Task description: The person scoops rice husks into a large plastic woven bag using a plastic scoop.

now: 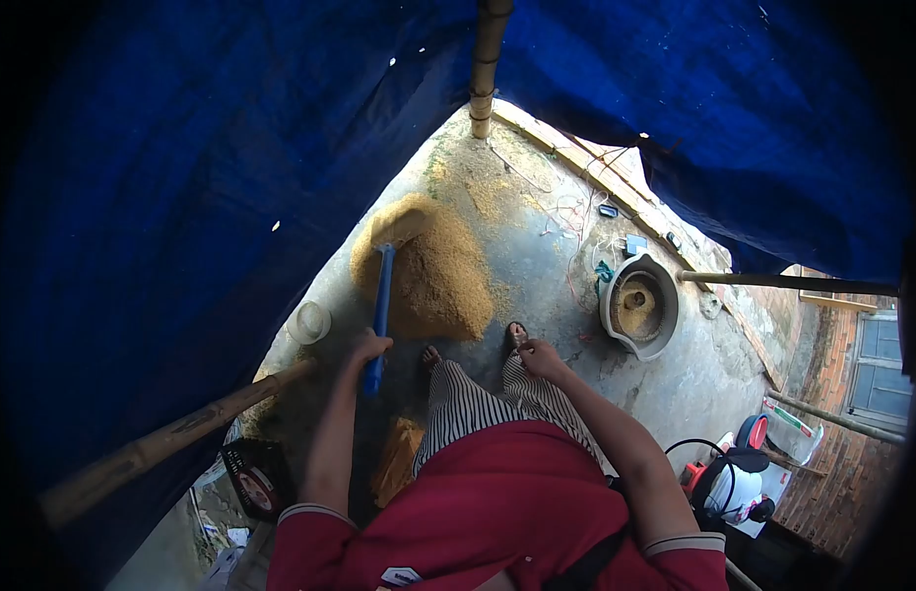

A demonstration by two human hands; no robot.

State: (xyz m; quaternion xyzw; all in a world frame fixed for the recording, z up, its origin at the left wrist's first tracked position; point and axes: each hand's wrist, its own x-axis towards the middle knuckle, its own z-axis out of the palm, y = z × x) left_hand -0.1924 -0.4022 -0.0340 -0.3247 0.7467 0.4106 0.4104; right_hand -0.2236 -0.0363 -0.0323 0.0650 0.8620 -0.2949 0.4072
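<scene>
My left hand (368, 346) is wrapped round the blue handle of a shovel (383, 295). The shovel's head reaches forward to a heap of yellow-brown grain or husks (443, 276) on the concrete floor; the blade's outline is hard to make out against the heap. In front of the striped trousers (468, 399), my right hand (543, 360) is closed with curled fingers close to the cloth. What those fingers hold, if anything, is hidden. Both feet stand at the near edge of the heap.
To the right stands a grey tub (665, 340) with grain inside. A pale bucket (309, 322) is at the left beside a bamboo pole (182, 438). Blue tarpaulin (202, 148) hangs low on both sides. Behind lie a black crate (256, 480) and a white sprayer-like container (732, 488).
</scene>
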